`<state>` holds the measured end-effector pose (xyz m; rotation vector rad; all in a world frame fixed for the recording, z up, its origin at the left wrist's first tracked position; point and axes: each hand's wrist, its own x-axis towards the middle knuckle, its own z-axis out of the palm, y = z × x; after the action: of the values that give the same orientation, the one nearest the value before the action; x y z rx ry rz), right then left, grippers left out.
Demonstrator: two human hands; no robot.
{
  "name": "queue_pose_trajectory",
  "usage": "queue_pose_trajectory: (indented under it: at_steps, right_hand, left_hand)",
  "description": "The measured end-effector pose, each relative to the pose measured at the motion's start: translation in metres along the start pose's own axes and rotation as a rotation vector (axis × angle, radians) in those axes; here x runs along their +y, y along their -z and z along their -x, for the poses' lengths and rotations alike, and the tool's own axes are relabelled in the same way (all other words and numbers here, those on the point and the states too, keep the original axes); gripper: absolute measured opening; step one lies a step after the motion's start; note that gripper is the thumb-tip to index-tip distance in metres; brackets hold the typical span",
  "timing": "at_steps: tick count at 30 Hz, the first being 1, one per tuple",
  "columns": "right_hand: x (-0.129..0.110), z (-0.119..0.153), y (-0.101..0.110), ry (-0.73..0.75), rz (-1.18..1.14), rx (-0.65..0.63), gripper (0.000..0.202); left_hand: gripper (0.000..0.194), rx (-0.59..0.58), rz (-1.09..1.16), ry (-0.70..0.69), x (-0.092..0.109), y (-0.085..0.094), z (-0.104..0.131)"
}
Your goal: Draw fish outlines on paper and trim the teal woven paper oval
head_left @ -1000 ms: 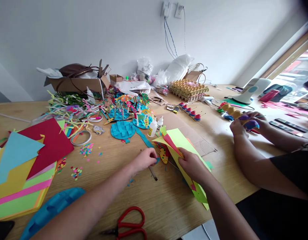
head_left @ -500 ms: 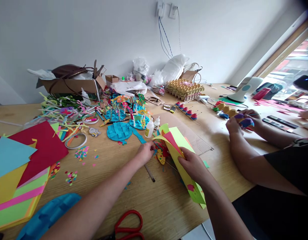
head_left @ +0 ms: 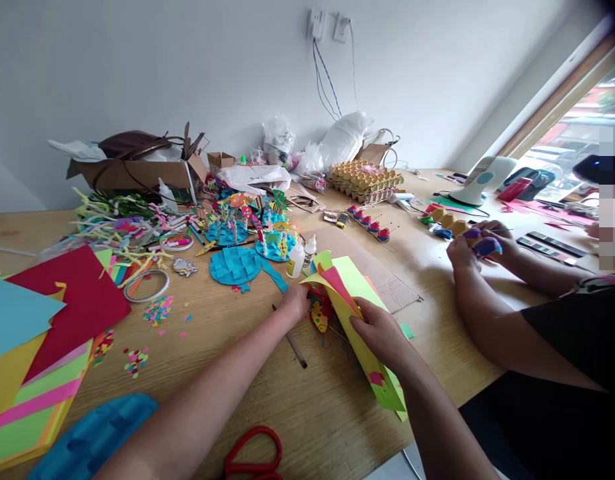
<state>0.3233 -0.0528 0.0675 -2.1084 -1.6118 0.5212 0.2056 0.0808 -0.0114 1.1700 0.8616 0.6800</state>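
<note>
My right hand (head_left: 380, 331) is closed on a bundle of coloured paper sheets (head_left: 354, 313), yellow-green with a pink one among them, tilted above the table. My left hand (head_left: 294, 302) is at the lifted left edge of the sheets; its fingertips are partly hidden, and what they hold cannot be made out. Just under the sheets lie a yellow paper fish with dots (head_left: 319, 317) and red scraps. A dark pencil (head_left: 297, 348) lies below my left hand. Two white glue bottles (head_left: 296, 259) stand behind it.
Red-handled scissors (head_left: 254, 453) lie at the front edge. Coloured sheets (head_left: 77, 313), a tape ring (head_left: 146, 287) and confetti are at left. Blue woven paper discs (head_left: 236, 265) and egg cartons (head_left: 364, 179) stand behind. At right, another person's hands (head_left: 464, 250) hold a purple piece.
The view has shifted slightly. My left hand has moved a little further in under the edge of the yellow sheet. My right hand keeps its grip on the sheets.
</note>
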Motion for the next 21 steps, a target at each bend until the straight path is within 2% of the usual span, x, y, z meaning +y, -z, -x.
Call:
queue_pose_trajectory:
  at_steps: [6,10,16,21]
  right_hand:
    - [-0.001,0.002,-0.001,0.000,0.034,0.000,0.033]
    - [-0.008,0.006,-0.005,0.001,0.091,-0.006,0.033]
    - [-0.022,0.018,-0.029,-0.003,0.243,-0.010,0.039]
    - [-0.032,0.029,-0.050,0.046,0.339,-0.054,0.036]
  left_hand:
    - [0.024,-0.035,-0.093,-0.098,0.010,0.006,0.021]
    - [0.021,-0.049,-0.126,-0.087,0.013,0.015,0.037]
    - [0.027,-0.040,-0.139,0.022,0.018,0.017,0.045]
    - [0.031,-0.029,-0.172,0.035,0.025,0.019,0.048]
